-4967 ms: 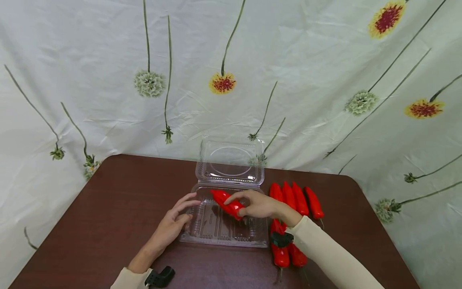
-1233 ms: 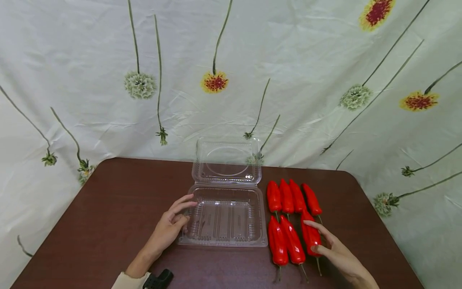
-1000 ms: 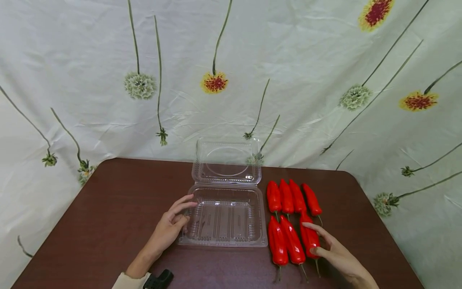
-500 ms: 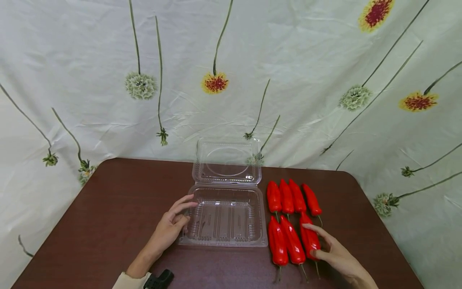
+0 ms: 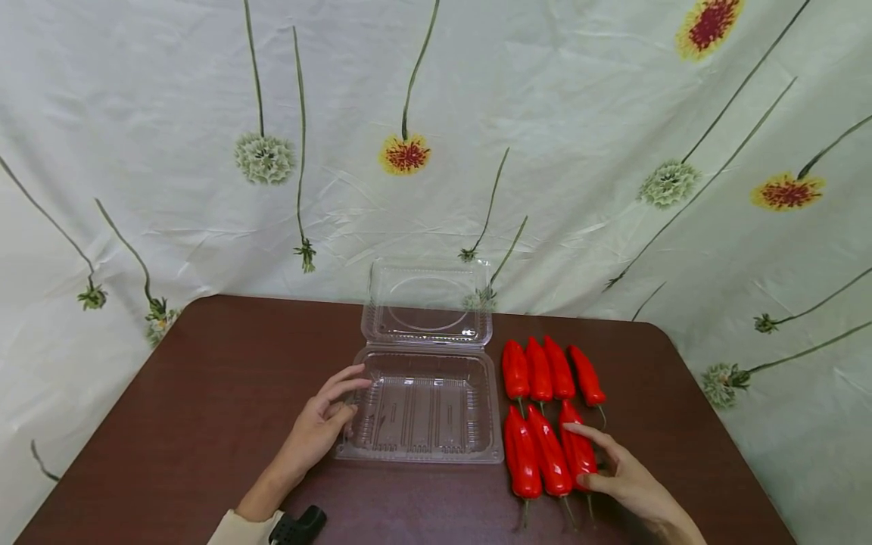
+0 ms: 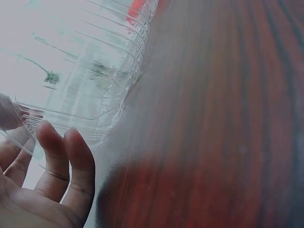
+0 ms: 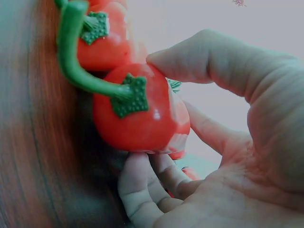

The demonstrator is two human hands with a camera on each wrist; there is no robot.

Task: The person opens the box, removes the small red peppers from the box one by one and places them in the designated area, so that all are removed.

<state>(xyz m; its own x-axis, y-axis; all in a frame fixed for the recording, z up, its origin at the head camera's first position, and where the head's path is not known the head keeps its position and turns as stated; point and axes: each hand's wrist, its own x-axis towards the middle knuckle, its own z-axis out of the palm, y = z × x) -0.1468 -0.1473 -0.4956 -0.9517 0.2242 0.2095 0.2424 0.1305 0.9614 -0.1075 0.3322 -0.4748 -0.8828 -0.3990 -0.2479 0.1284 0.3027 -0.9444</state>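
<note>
In the head view a clear plastic clamshell container (image 5: 436,458) stands with its lid (image 5: 429,306) raised at the back. My left hand (image 5: 320,428) touches its left side, fingers lightly bent over and against the rim; the left wrist view has the fingertips against the plastic wall (image 6: 109,114). Thumb and fingers of my right hand (image 5: 627,477) grip a red pepper (image 5: 575,446) at the right end of the front row. Up close in the right wrist view, this pepper (image 7: 135,111) shows a green stem, the thumb on one side and fingers on the other.
Left of the held pepper lie two more red peppers (image 5: 523,454) in the front row. Several others (image 5: 538,371) form the row behind. Dark brown tabletop (image 5: 225,378) surrounds everything, with a white flowered cloth (image 5: 545,151) hanging behind it.
A pepper was above the container in my right hand five seconds ago; now that hand grips one at the front right and has slid it slightly left. My left hand stays.
</note>
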